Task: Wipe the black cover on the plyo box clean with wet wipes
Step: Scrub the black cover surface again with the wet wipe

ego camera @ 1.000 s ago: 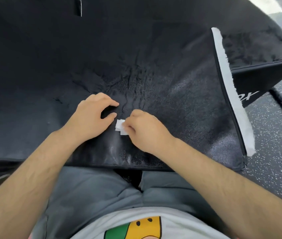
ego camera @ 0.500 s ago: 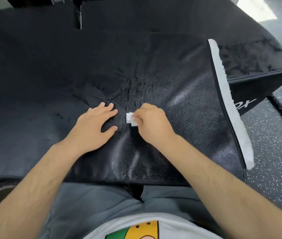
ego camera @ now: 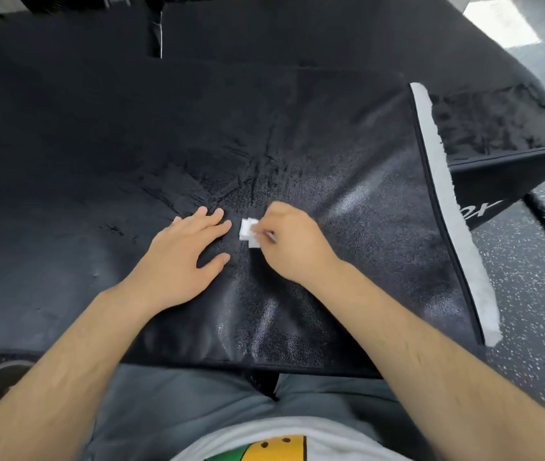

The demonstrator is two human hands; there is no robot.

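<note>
Head view. Pressing the left hand flat, fingers straight, on the black cover, apparently to keep it taut; pinching a small folded wet wipe in the right hand, against mid-cover just beside the left.

speckled floor, grey trousers, white shirt

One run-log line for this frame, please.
phase: wiping | right hand: pinches wet wipe against black cover | left hand: flat on black cover, fingers straight
</note>
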